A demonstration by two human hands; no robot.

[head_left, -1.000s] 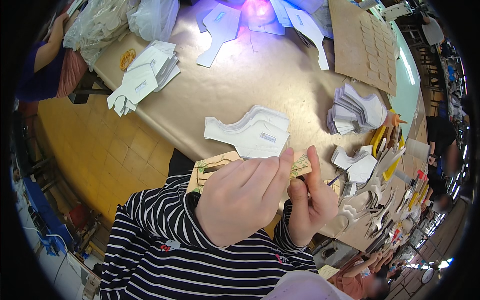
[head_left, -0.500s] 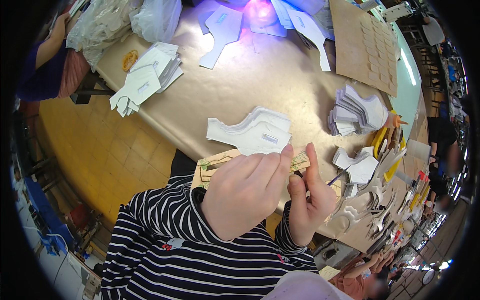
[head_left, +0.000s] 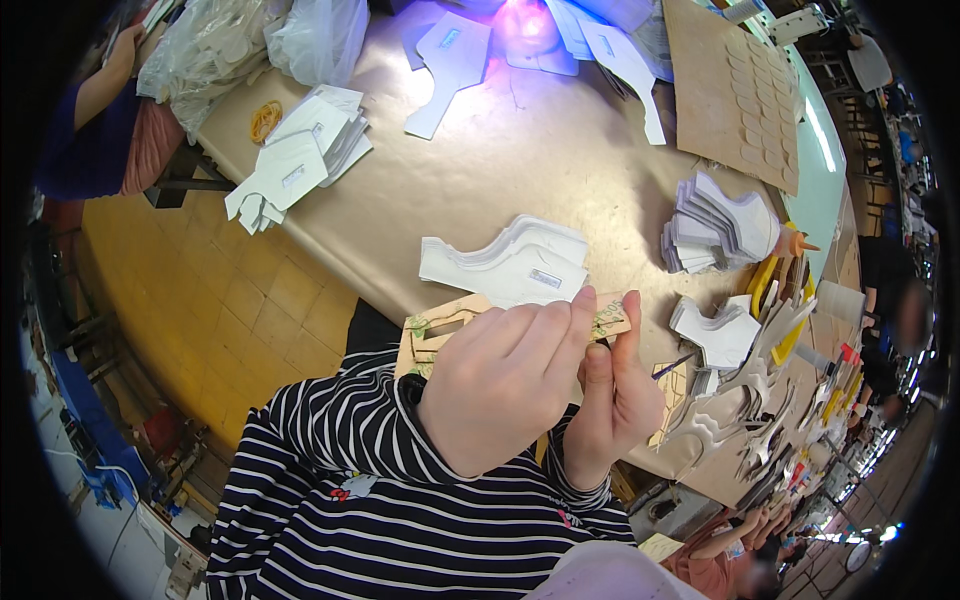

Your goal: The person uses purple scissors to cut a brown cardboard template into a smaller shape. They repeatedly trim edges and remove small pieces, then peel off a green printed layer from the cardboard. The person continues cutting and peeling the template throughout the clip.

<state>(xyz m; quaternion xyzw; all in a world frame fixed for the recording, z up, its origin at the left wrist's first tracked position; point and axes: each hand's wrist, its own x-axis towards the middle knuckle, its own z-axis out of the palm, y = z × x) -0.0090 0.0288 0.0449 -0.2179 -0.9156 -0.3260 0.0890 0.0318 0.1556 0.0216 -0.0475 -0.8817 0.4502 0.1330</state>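
In front of my body I hold a tan slotted template (head_left: 428, 325), a flat piece with cut slots and green markings. My left hand (head_left: 505, 385) is closed over its middle, its back toward me, hiding much of the piece. At the template's right end, my right hand (head_left: 622, 400) pinches it between thumb and fingers. A thin dark purple stick (head_left: 674, 367) juts out beyond the right hand; its other end is hidden. Just past my fingers lies a stack of white shaped pieces (head_left: 510, 262), the top one bearing a small printed rectangle.
More white pieces are stacked at the left (head_left: 300, 150) and right (head_left: 720, 225) of the gold-brown table (head_left: 560, 150). Yellow-handled tools (head_left: 790, 320) and loose cut pieces (head_left: 735, 410) crowd the right side. Plastic bags (head_left: 315, 40) stand far left, near another person's arm (head_left: 105, 85).
The view has shifted slightly. My right hand has moved a little closer to the left one; both hands still hold the template.
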